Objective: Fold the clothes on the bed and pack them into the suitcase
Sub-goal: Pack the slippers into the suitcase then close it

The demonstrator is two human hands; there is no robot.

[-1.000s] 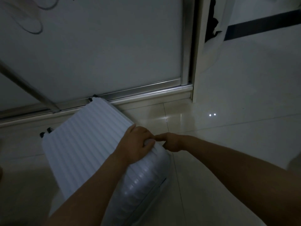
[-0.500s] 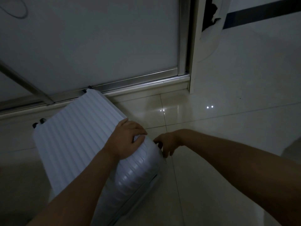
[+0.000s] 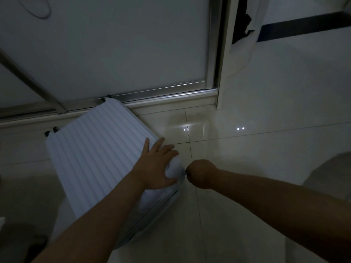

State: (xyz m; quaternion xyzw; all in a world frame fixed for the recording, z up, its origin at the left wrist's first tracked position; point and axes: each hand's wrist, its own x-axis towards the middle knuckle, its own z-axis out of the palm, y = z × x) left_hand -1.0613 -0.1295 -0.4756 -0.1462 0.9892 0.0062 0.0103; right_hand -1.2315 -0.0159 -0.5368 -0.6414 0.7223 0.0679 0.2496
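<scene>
Suitcase [image 3: 98, 154] — white with ridged stripes — on glossy cream floor tiles [image 3: 256, 168].

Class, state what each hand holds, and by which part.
Right hand pinches the zip pull at the suitcase corner; left hand only presses on top.

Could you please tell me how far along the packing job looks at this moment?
Done: the suitcase lies flat on the tiled floor, and its shell looks shut. In hand: the left hand presses flat on its near corner while the right hand pinches what looks like a small zip pull at the seam. Left: no clothes or bed show here, so folding and packing cannot be confirmed.
</scene>
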